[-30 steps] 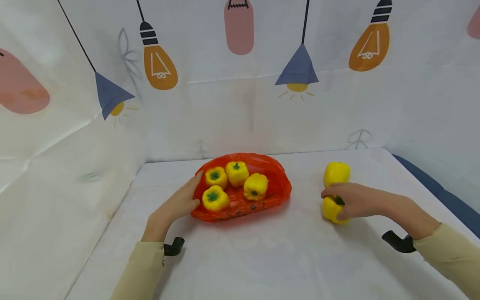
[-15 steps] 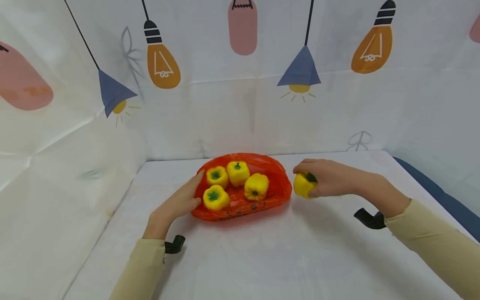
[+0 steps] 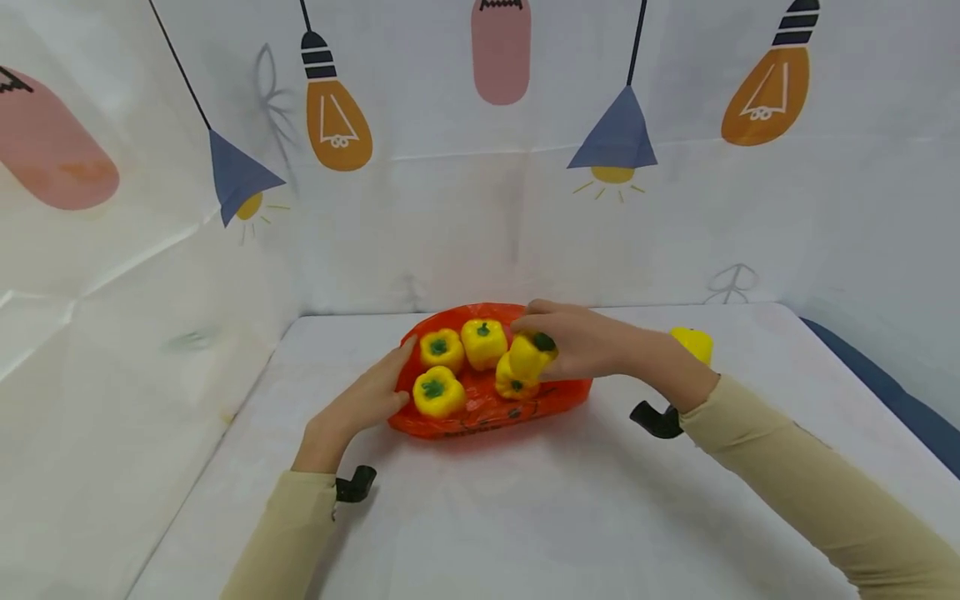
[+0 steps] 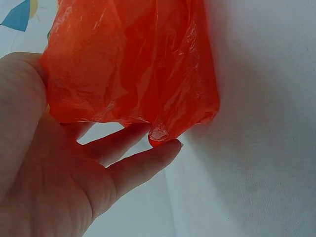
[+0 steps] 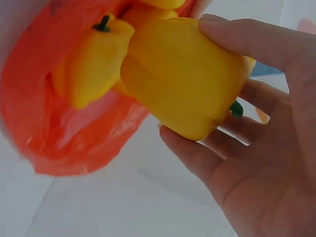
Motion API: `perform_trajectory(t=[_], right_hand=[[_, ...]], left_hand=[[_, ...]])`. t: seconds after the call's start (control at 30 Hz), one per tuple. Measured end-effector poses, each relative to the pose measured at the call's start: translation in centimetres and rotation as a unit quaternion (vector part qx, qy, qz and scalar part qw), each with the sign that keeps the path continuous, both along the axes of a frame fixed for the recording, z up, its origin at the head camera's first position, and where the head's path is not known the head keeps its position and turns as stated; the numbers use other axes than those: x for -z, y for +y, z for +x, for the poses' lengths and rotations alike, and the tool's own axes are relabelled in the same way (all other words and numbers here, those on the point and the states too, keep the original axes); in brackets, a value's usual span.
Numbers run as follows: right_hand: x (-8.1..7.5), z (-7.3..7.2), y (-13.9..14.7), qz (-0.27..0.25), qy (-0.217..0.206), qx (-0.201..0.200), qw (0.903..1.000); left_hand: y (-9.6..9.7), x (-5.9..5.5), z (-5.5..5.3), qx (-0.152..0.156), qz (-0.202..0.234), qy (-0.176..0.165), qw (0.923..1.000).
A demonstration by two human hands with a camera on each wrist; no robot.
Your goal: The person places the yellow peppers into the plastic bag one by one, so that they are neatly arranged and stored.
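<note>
My right hand [image 3: 592,340] holds a yellow bell pepper [image 3: 529,356] over the right part of a red plastic bag [image 3: 558,397], thumb on one side and fingers on the other. In the right wrist view, the held pepper [image 5: 185,79] shows its green stem towards the palm. Several more yellow peppers [image 3: 439,392] lie inside the open bag. At the bag's left end, my left hand [image 3: 367,396] grips its edge. The left wrist view has the thumb reaching behind the bag's wall [image 4: 123,64] and the fingers along its lower edge.
Another yellow bell pepper [image 3: 693,342] sits on the white-covered table [image 3: 480,517] at the right, partly hidden behind my right forearm. A white cloth with printed lamps [image 3: 450,225] hangs close behind the table and along the left side.
My right hand has lifted one pepper from the right side of the table and carried it left over the bag. My left hand has stayed at the bag's left end.
</note>
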State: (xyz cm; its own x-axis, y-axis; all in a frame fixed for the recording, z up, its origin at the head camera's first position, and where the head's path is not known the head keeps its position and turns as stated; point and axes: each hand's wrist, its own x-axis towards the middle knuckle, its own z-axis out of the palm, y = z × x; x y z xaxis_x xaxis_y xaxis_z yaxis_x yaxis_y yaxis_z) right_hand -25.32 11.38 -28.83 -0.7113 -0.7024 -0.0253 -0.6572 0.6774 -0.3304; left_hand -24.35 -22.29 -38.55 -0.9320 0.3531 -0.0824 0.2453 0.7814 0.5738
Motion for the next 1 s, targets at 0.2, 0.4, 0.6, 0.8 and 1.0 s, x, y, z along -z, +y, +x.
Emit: perform_trajectory(t=[0.2, 0.4, 0.6, 0.8, 1.0], right_hand=[[1.1, -0.5, -3.0, -0.008, -0.008, -0.039, 0.9992], [2.6, -1.1, -5.0, 0.005, -0.021, -0.054, 0.9983], [4.9, -1.5, -5.7, 0.022, -0.034, -0.055, 0.9977], [6.6, -1.3, -5.8, 0.065, -0.005, -0.054, 0.9964], [6.2, -1.2, -5.2, 0.065, -0.001, -0.044, 0.9969]], left_hand=[[0.0, 0.1, -0.1, -0.004, -0.008, -0.001, 1.0000], [0.2, 0.3, -0.2, -0.002, -0.009, -0.001, 1.0000], [0.3, 0.3, -0.2, -0.003, -0.010, 0.000, 0.9999], [0.4, 0.1, -0.1, -0.005, -0.015, 0.000, 0.9999], [0.5, 0.0, 0.0, -0.008, -0.014, -0.004, 0.9999]])
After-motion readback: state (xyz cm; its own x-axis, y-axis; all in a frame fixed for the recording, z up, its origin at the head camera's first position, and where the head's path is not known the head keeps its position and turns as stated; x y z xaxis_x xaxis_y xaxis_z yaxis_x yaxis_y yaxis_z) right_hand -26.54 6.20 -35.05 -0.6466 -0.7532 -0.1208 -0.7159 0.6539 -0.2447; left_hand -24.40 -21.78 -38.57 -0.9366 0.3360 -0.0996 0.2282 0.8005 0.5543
